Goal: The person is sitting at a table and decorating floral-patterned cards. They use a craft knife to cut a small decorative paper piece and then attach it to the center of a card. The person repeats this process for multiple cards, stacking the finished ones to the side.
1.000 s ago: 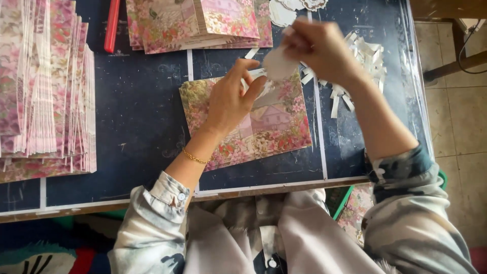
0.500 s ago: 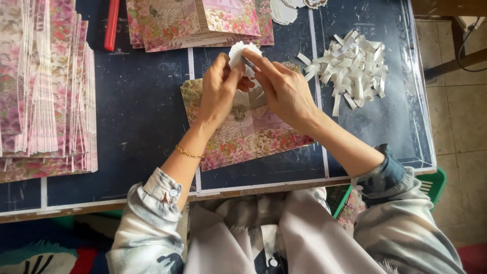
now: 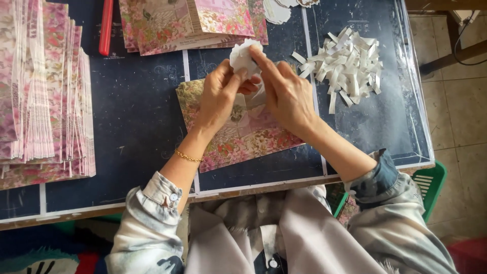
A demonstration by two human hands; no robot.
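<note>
Both hands meet over a floral-printed paper sheet [image 3: 243,139] lying on the dark table top [image 3: 137,116]. A small white scalloped paper piece [image 3: 242,55] sits between them. My left hand [image 3: 219,96] pinches its lower edge with thumb and fingers. My right hand [image 3: 285,91] has its index finger pressed on the piece's right side, the other fingers curled over the floral sheet. A thin gold bracelet [image 3: 187,156] circles the left wrist.
A tall stack of floral sheets [image 3: 43,96] fills the left side. More floral sheets [image 3: 193,23] lie at the top centre, beside a red tool [image 3: 106,28]. A heap of white paper strips [image 3: 347,66] lies at the right. The table edge [image 3: 253,189] runs near my lap.
My right hand came down from the upper right with the white piece and joined the left hand over the floral sheet. The strip heap it had covered now shows.
</note>
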